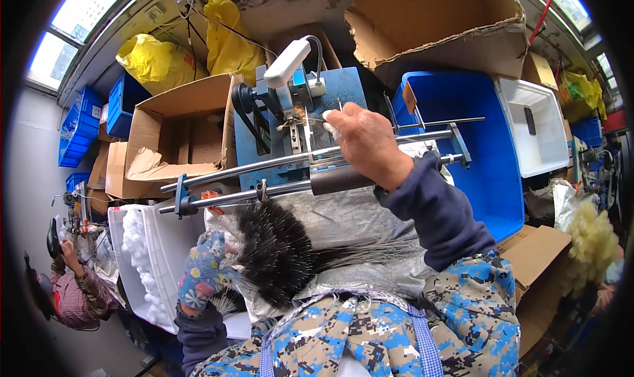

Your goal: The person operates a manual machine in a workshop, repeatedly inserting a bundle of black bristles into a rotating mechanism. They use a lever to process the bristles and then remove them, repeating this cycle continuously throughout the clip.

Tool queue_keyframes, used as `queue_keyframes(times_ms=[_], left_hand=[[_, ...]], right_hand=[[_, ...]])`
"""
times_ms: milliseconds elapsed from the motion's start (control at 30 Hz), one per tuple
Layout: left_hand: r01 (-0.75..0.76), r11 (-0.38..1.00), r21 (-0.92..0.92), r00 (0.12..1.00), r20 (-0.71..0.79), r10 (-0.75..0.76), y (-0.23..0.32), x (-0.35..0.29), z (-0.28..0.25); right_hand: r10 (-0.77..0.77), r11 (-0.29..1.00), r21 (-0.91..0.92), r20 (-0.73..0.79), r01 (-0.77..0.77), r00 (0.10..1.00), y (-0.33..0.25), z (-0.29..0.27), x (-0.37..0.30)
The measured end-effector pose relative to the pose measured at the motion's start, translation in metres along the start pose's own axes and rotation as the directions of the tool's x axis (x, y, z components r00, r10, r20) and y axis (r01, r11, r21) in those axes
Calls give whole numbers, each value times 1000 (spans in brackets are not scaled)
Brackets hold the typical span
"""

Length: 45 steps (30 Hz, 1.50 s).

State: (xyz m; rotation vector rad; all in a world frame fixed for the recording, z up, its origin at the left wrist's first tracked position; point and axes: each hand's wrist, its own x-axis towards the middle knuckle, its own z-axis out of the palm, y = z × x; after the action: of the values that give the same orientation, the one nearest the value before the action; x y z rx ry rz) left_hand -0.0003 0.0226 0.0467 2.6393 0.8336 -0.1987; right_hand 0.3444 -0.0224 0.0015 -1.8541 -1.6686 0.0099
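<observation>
My right hand (370, 142) is closed in a pinch, with white coverings on the fingertips, at the work area of a blue bench machine (343, 86). What it grips is too small to make out. My left hand (208, 261), in a flower-patterned cloth glove, rests low against the left side of a bundle of black bristle brushes (274, 248). Its fingers are mostly hidden. Thin wire stems (360, 253) run right from the bundle across a grey-white sheet (350, 215) over my lap. Two metal rods (244, 172) cross between me and the machine.
A white lamp (287, 63) hangs over the machine, beside a black pulley (244, 99). Cardboard boxes (148, 129) stand left and behind. A blue bin (489, 179) is on the right; a white crate (155, 245) of white tufts is at left. Another person (79, 298) sits far left.
</observation>
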Motion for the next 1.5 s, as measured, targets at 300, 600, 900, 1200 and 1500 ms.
queue_keyframes(times_ms=[300,600,900,1200,1500], left_hand=[[-1,924,-383,996,-80,-32,-18,5,17],[-114,697,-708,931,-320,-173,2,18,45],[-140,653,-744,816,-460,-350,27,18,35],[-508,611,-608,700,-704,-119,6,-9,-24],[-562,193,-804,747,-594,-297,27,15,-5]], right_hand=[[18,933,-359,94,17,995,28,47,32],[19,921,-388,120,29,993,26,50,32],[6,923,-384,98,32,995,27,52,31],[26,943,-332,97,8,995,31,49,30],[151,981,-155,231,-117,961,43,60,39]])
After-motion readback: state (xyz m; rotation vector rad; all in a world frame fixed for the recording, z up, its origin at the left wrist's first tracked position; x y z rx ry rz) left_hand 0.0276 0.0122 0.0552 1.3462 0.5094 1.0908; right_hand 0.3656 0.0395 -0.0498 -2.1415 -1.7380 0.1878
